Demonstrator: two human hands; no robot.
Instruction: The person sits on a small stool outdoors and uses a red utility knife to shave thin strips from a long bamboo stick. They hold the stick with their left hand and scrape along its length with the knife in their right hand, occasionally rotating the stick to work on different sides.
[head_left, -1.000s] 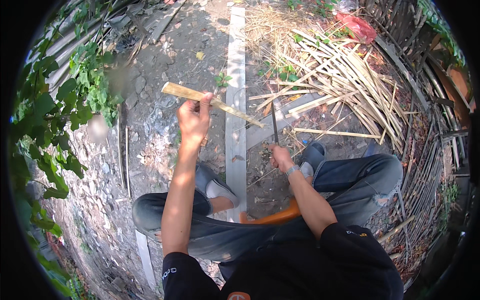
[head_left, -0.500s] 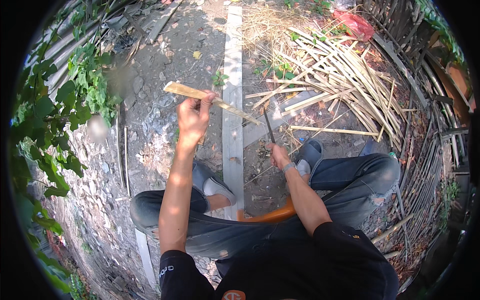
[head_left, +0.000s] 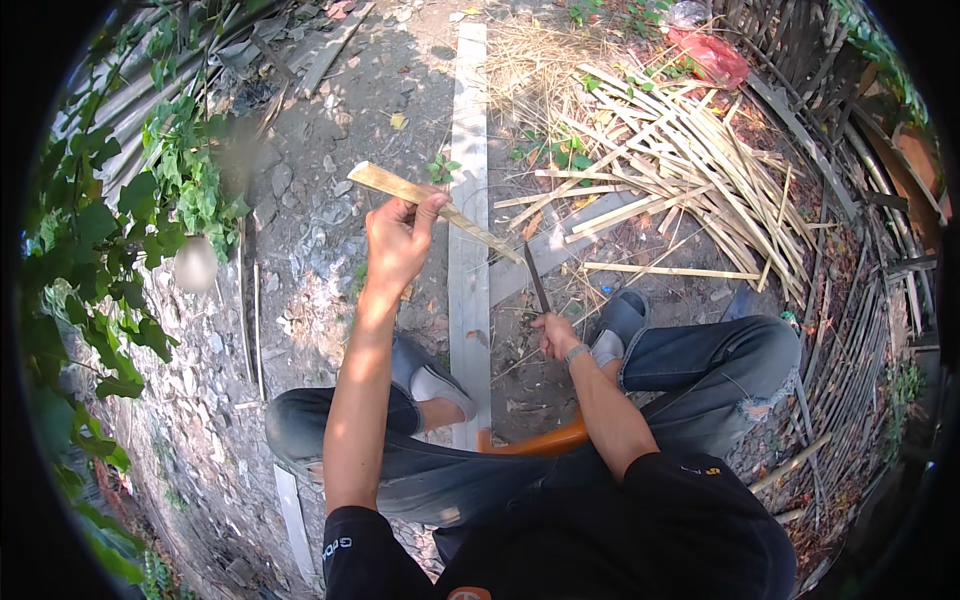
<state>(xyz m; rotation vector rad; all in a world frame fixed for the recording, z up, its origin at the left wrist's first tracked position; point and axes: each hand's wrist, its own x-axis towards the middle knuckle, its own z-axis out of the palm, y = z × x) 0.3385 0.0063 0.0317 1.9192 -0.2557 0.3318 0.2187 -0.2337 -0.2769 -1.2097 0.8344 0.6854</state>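
Observation:
My left hand is closed around a bamboo strip, pale and flat, which slants from upper left down to the right over the long grey plank. The fingers grip it near its middle. In my right hand is the handle of a knife with a dark narrow blade pointing away from me. The blade's tip is beside the right end of the strip; whether they touch I cannot tell. The knife's handle is mostly hidden by my fingers.
A heap of split strips lies at the far right, with a red plastic bag behind it. A grey plank runs away between my feet, with another board angled off it. An orange plastic stool is under me. Leafy vines hang at left.
My left hand and the bamboo strip have shifted slightly right and nearer. The knife's tip has come a little nearer too. The whole view has moved slightly.

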